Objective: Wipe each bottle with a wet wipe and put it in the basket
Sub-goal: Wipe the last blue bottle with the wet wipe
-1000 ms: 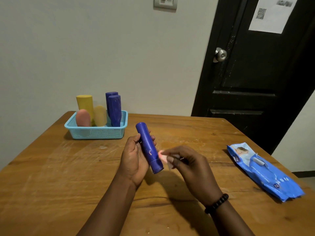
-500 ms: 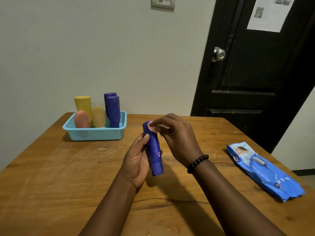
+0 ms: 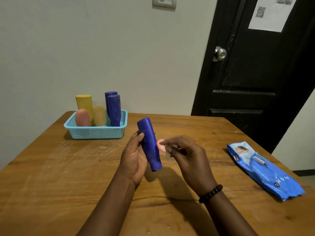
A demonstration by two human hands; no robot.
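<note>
Left hand (image 3: pixel 134 159) grip clasps blue bottle (image 3: pixel 150 144), tilted above tabletop (image 3: pixel 51 176). Right hand (image 3: pixel 187 160) grip pinches wipe (image 3: pixel 161 145) touching the bottle's right side.

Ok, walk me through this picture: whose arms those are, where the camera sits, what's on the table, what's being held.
There is no machine. A person wears a camera on the head, looking forward and down at their own arms. The left hand grips a blue bottle, tilted above the wooden table. The right hand pinches a small wet wipe against the bottle's side. At the back left a turquoise basket holds five bottles, yellow, pink and purple. A blue wipe pack lies flat at the right.
</note>
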